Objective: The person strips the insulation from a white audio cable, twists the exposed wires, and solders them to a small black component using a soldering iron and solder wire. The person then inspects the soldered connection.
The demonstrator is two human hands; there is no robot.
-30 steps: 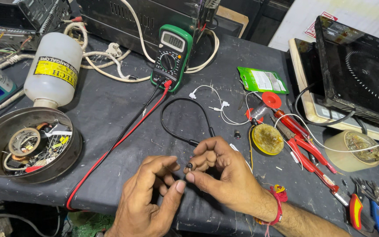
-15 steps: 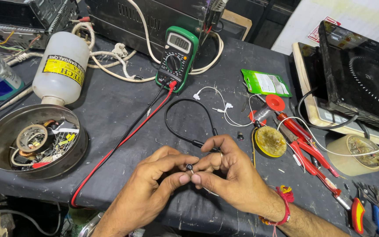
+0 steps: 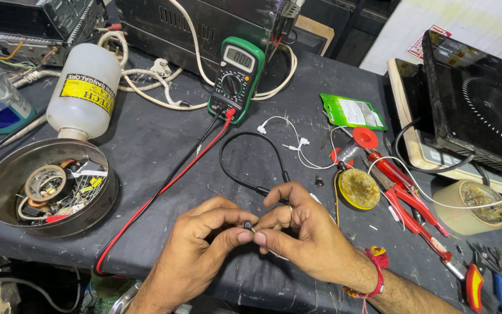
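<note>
My left hand (image 3: pixel 196 247) and my right hand (image 3: pixel 306 235) meet at the front of a dark grey table (image 3: pixel 164 148). Between their pinched fingertips sits a small dark part (image 3: pixel 247 225) at the end of a black cable (image 3: pixel 245 157), which loops away toward the middle of the table. Both hands grip that cable end. A red thread band (image 3: pixel 374 273) circles my right wrist. A green multimeter (image 3: pixel 236 78) stands behind the loop, with red and black probe leads (image 3: pixel 164 186) running toward the table's front edge.
A round metal tin (image 3: pixel 7 174) of small parts sits front left, behind it a white plastic bottle (image 3: pixel 85 90). To the right lie white thin wires (image 3: pixel 297 142), a green packet (image 3: pixel 352 110), a flux tin (image 3: pixel 358 189), red-handled tools (image 3: pixel 405 189), a tape roll (image 3: pixel 472 206), pliers (image 3: pixel 495 276) and an induction cooktop (image 3: pixel 477 110).
My left fingers have closed in onto the cable end beside the right fingers. The view has shifted slightly; the objects on the table lie as before.
</note>
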